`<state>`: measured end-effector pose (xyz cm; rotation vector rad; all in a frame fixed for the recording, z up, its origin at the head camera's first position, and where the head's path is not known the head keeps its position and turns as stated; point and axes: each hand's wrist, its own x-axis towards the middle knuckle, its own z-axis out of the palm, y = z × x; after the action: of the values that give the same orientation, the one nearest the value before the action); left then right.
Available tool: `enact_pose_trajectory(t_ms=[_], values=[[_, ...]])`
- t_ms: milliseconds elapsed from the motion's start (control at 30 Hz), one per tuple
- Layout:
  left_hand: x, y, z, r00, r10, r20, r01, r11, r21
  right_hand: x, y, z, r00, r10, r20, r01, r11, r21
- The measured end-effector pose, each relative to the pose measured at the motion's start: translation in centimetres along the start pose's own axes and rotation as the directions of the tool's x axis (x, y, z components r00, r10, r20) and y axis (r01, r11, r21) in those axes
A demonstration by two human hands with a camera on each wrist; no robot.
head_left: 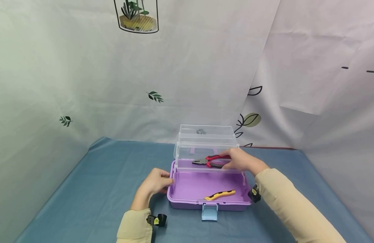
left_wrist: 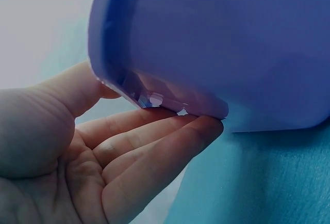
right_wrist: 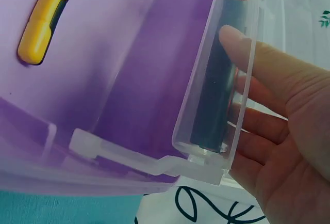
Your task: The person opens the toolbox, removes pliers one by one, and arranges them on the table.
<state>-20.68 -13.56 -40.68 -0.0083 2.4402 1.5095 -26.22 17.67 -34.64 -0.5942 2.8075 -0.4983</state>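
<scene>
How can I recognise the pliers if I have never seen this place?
On the blue cloth stands an open purple box. In its clear back tray, the right hand holds the pliers. Their red and black handles set them apart from the yellow and black tool near the box's front.

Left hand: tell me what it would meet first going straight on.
The purple plastic box, probably at once: the left hand has its fingers against the box's left side.
</scene>
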Motion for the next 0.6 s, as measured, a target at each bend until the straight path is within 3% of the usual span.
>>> enact_pose_trajectory(t_ms=[367, 600], values=[[-0.2, -0.2, 0.1, 1.000, 0.001, -0.003, -0.001, 1.000, -0.010, 0.2, 0.4, -0.3, 0.998, -0.050, 0.048, 0.049, 0.999, 0.022], [0.1, 0.0, 0.1, 1.000, 0.002, -0.002, -0.002, 1.000, -0.009, -0.5, 0.3, -1.4, 0.998, -0.014, 0.065, 0.010, 0.998, 0.064]])
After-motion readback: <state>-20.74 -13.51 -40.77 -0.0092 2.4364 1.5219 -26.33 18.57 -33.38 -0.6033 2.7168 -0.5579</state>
